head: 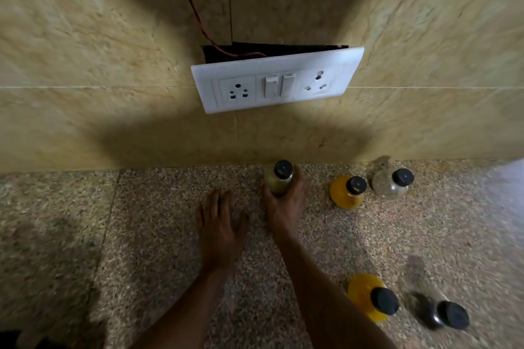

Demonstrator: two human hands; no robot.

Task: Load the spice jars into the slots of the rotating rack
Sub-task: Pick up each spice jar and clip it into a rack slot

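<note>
My right hand [285,207] is wrapped around a spice jar with a black cap and greenish-brown contents [279,178], close to the tiled wall. My left hand [219,231] hovers flat beside it with fingers spread and holds nothing. To the right stand a yellow-filled jar [347,191] and a nearly clear jar [391,183], both black-capped. Nearer to me on the right are another yellow jar [368,297] and a dark-filled jar [436,312]. No rotating rack is in view.
The jars stand on a speckled granite counter [158,235]. Behind it rises a beige tiled wall with a white socket-and-switch plate [278,82] hanging loose, and a red wire [192,5] runs into the hole behind it.
</note>
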